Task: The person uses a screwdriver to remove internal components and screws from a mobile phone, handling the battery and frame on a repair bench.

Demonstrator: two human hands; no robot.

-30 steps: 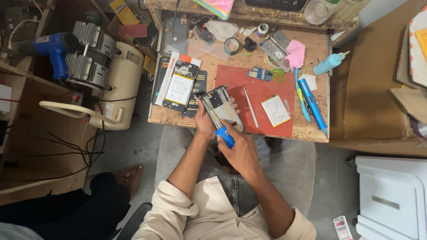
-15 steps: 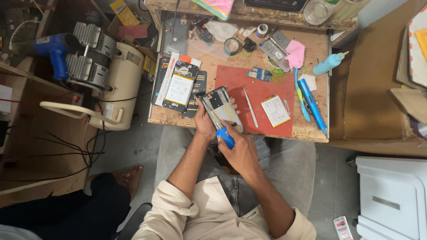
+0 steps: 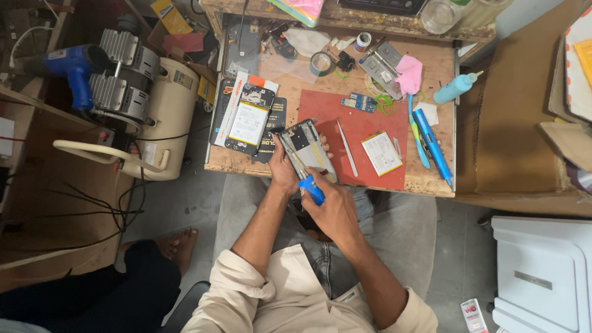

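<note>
An opened phone (image 3: 308,148) with its back off lies at the near edge of a red mat (image 3: 364,132) on the wooden bench. My left hand (image 3: 282,169) grips the phone's left side and steadies it. My right hand (image 3: 333,206) holds a blue-handled screwdriver (image 3: 311,188), its thin shaft running up across the phone's frame. Both forearms come up from below, with cream sleeves rolled to the elbows.
Metal tweezers (image 3: 347,154) and a flat battery (image 3: 381,153) lie on the mat. Another opened phone (image 3: 248,123) sits to the left, blue tools (image 3: 431,145) and a light blue bottle (image 3: 455,89) to the right. A cream compressor (image 3: 166,117) stands left of the bench. Someone's foot (image 3: 179,243) rests on the floor.
</note>
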